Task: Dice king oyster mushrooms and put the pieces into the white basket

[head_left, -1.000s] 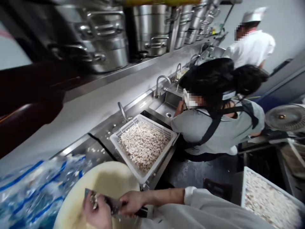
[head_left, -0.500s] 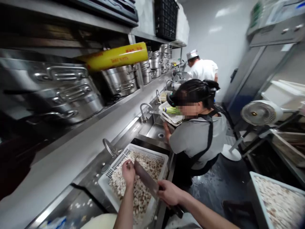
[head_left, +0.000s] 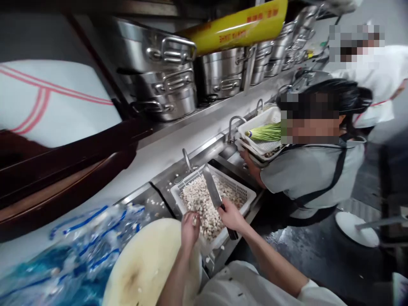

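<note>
Basket (head_left: pixel 247 205), white and slotted, sits on a steel counter (head_left: pixel 153 200), filled with chopped pale pieces (head_left: pixel 194 192) flecked with brown. Over the basket, the wearer's right hand (head_left: pixel 232 216) is wrapped around the dark handle of a broad knife (head_left: pixel 213 187), its blade slanting up and away above the pieces. At the basket's near left corner is the left hand (head_left: pixel 189 230), its fingers curled; whether they pinch a piece cannot be told.

Left of the basket and nearer the wearer stands a round cream board (head_left: pixel 149 265) with a brown stain. Farther left of the basket lie clear plastic bags (head_left: pixel 92 240) with blue strips. A tap (head_left: pixel 186 159) rises just behind the basket. Right of the basket, a co-worker in a grey shirt (head_left: pixel 299 170) has one hand at stacked white trays (head_left: pixel 245 126) holding green stalks (head_left: pixel 266 132). Metal pots (head_left: pixel 181 102) line a shelf above the basket.
</note>
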### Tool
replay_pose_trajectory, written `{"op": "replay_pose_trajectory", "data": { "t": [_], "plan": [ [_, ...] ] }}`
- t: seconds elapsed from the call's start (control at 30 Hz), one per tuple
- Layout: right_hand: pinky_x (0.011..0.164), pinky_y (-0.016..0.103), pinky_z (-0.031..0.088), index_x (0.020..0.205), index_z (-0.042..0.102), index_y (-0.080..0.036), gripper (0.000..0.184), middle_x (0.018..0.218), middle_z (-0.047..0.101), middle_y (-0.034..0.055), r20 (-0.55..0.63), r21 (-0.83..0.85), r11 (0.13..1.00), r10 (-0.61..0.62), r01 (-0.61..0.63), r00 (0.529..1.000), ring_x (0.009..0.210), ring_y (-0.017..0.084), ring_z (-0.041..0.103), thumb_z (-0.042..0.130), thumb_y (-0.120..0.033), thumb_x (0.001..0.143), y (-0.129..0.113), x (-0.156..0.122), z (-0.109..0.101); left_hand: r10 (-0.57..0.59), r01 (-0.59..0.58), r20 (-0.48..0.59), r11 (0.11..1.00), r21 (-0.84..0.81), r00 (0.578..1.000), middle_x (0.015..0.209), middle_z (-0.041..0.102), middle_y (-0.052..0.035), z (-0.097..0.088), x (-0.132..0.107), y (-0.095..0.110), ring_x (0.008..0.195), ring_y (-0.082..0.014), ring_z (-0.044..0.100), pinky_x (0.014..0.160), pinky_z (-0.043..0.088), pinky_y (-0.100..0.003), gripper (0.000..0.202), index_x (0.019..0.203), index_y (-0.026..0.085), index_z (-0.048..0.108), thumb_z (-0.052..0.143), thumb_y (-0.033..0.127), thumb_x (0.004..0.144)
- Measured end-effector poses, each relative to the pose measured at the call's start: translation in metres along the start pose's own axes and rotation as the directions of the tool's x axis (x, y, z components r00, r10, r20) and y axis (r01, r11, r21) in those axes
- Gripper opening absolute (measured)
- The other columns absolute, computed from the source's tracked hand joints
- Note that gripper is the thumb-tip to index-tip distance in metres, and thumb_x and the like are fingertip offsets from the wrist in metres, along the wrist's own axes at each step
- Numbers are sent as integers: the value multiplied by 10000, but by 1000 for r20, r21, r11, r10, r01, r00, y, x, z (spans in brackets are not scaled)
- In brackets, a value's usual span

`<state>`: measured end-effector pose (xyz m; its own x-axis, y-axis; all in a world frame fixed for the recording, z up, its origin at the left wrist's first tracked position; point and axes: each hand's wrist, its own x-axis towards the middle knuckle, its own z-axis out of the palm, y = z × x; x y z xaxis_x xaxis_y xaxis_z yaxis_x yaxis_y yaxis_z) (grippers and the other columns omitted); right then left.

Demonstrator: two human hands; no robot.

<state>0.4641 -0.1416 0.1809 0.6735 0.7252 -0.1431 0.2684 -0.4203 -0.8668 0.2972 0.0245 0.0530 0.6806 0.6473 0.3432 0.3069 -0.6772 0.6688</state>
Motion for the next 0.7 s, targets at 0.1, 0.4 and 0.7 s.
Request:
{"op": "replay_pose_trajectory", "data": {
  "t": [0.1, 0.4, 0.7],
  "plan": [
    [712, 242, 401, 1020, 674, -209, 181, 872, 715, 27, 118, -33, 997, -59, 63, 991, 832, 186, 623, 521, -292, 971, -6, -13, 51, -246, 263, -207, 963, 57, 947, 1128, 748, -97, -81, -62, -51, 1099, -301, 705, 973, 575, -444, 318, 1069, 242, 714, 512, 478, 999],
    [857, 269, 421, 1201, 613, -173, 211, 1141, 748, 134, 661, -349, 885, -1, 309, 750, 1067, 219, 698, 471, -219, 1051, 24, -84, 201, -530, 866, -730, 471, 168, 430, 1107, 737, -146, -305, -255, -149, 1090, -311, 667, 966, 512, -420, 356, 1062, 160, 679, 431, 407, 998],
    [714, 287, 429, 1146, 592, -203, 289, 947, 743, 108, 714, -530, 685, 42, 500, 699, 853, 228, 722, 334, -320, 1090, 21, -54, 237, -606, 903, -679, 367, 223, 414, 1451, 595, -248, -290, -307, -182, 1477, -376, 402, 1189, 315, -478, 359, 1266, 113, 610, 555, 185, 918]
  ]
}}
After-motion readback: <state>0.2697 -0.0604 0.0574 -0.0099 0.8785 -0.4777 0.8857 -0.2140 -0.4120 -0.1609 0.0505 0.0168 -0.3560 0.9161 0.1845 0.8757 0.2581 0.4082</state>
